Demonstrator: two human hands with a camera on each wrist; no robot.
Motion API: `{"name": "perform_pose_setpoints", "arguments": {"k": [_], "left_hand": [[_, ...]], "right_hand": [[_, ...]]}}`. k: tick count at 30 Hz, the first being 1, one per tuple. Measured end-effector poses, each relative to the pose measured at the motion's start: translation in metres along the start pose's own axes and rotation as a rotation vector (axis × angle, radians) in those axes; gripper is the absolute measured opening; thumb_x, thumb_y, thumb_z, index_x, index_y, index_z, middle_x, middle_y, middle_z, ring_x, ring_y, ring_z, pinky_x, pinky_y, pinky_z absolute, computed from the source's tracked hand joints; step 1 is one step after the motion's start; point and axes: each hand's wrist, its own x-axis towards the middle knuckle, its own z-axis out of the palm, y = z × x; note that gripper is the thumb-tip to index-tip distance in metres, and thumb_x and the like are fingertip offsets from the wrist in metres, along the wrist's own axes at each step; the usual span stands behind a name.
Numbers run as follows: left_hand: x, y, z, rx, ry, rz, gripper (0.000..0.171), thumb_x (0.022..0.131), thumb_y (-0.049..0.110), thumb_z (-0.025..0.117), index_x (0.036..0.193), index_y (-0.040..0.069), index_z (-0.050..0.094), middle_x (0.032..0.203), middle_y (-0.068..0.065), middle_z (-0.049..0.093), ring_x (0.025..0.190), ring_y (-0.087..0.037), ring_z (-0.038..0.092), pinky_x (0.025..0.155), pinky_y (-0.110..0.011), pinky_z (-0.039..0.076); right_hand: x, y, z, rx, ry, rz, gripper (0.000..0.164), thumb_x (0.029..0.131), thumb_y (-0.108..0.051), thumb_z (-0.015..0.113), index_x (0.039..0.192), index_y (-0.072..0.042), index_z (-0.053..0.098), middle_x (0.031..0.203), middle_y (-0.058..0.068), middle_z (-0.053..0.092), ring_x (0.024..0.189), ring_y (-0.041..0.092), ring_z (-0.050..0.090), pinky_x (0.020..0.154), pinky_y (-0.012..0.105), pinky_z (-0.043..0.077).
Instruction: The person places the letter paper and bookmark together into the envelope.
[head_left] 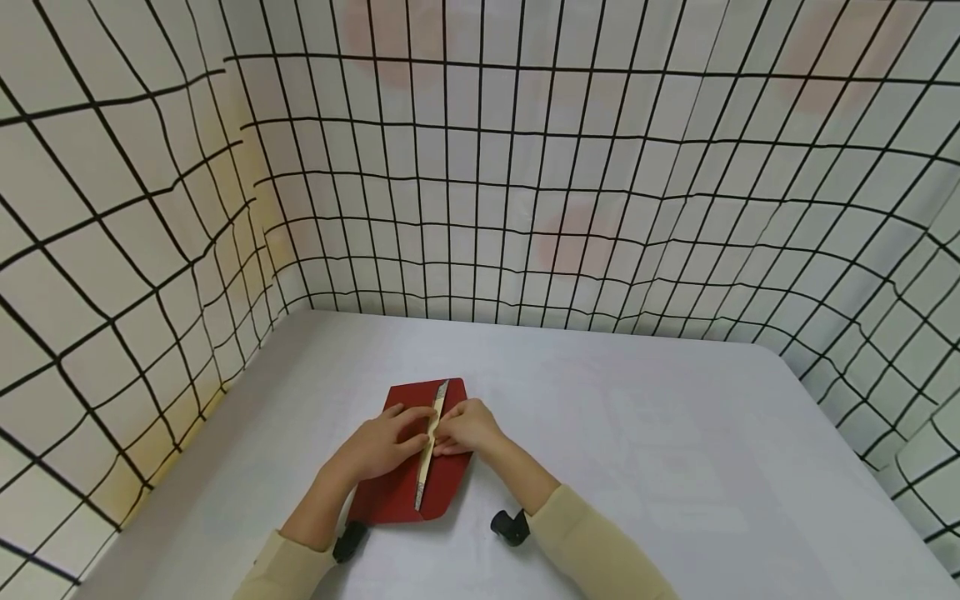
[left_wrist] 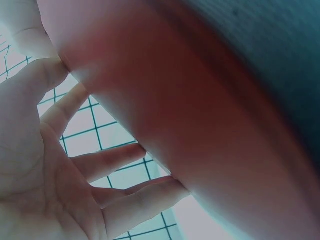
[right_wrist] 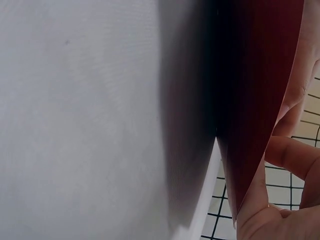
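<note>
A red folded paper cover [head_left: 393, 497], like an envelope, lies on the white table with its two flaps raised slightly along a middle slit. Inside that slit shows a cream strip [head_left: 425, 471] with grey patterned ends. From the left, my left hand [head_left: 380, 444] reaches over the red paper; in the left wrist view its fingers [left_wrist: 107, 162] are spread, fingertips against the flap's edge. My right hand [head_left: 468, 427] has curled fingers and pinches the right flap at the slit, close to the left fingertips. Seen from the right wrist, the lifted red flap [right_wrist: 260, 100] hides some fingers.
The white table [head_left: 637, 433] extends to the right and behind the red paper. White walls with a black grid [head_left: 480, 192] enclose its back and sides. Black wrist mounts [head_left: 510, 527] sit by both cream sleeves [head_left: 592, 542].
</note>
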Motion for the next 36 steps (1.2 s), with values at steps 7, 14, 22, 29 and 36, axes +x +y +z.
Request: {"name": "perform_pose_setpoints", "arguments": {"k": [7, 14, 22, 29, 36], "left_hand": [[0.000, 0.000, 0.001, 0.012, 0.013, 0.017, 0.041, 0.096, 0.029, 0.060, 0.136, 0.023, 0.056, 0.141, -0.023, 0.046, 0.119, -0.048, 0.052, 0.093, -0.062, 0.042], [0.000, 0.000, 0.000, 0.010, 0.016, 0.025, 0.040, 0.096, 0.028, 0.060, 0.136, 0.022, 0.057, 0.140, -0.025, 0.047, 0.120, -0.049, 0.051, 0.093, -0.063, 0.042], [0.000, 0.000, 0.001, 0.007, 0.017, 0.024, 0.039, 0.097, 0.027, 0.059, 0.135, 0.022, 0.057, 0.140, -0.023, 0.049, 0.128, -0.047, 0.045, 0.095, -0.063, 0.040], [-0.001, 0.002, 0.003, 0.012, 0.008, 0.011, 0.040, 0.096, 0.027, 0.059, 0.136, 0.023, 0.056, 0.141, -0.023, 0.047, 0.127, -0.048, 0.045, 0.094, -0.063, 0.041], [0.000, 0.004, 0.003, 0.065, -0.004, -0.020, 0.042, 0.095, 0.031, 0.061, 0.136, 0.024, 0.056, 0.142, -0.027, 0.045, 0.122, -0.053, 0.047, 0.091, -0.063, 0.043]], "right_hand": [[0.002, -0.001, 0.004, -0.004, -0.007, -0.013, 0.005, 0.081, 0.007, 0.065, 0.084, 0.007, 0.069, 0.068, 0.013, 0.069, 0.058, 0.016, 0.069, 0.053, 0.021, 0.054], [0.002, -0.002, 0.007, -0.012, -0.003, -0.005, 0.006, 0.081, 0.008, 0.063, 0.082, 0.006, 0.069, 0.065, 0.013, 0.068, 0.051, 0.010, 0.064, 0.050, 0.020, 0.052], [0.001, -0.002, 0.008, -0.032, -0.014, -0.004, 0.007, 0.083, 0.008, 0.062, 0.084, 0.007, 0.068, 0.068, 0.017, 0.069, 0.051, 0.011, 0.064, 0.052, 0.022, 0.054], [-0.001, 0.002, -0.002, 0.018, 0.005, -0.014, 0.006, 0.084, 0.005, 0.065, 0.090, 0.006, 0.065, 0.069, 0.015, 0.069, 0.054, 0.013, 0.067, 0.053, 0.022, 0.054], [-0.010, -0.002, -0.025, 0.075, 0.068, -0.056, 0.010, 0.087, 0.004, 0.061, 0.095, 0.009, 0.062, 0.073, 0.014, 0.068, 0.057, 0.015, 0.068, 0.055, 0.022, 0.054]]}}
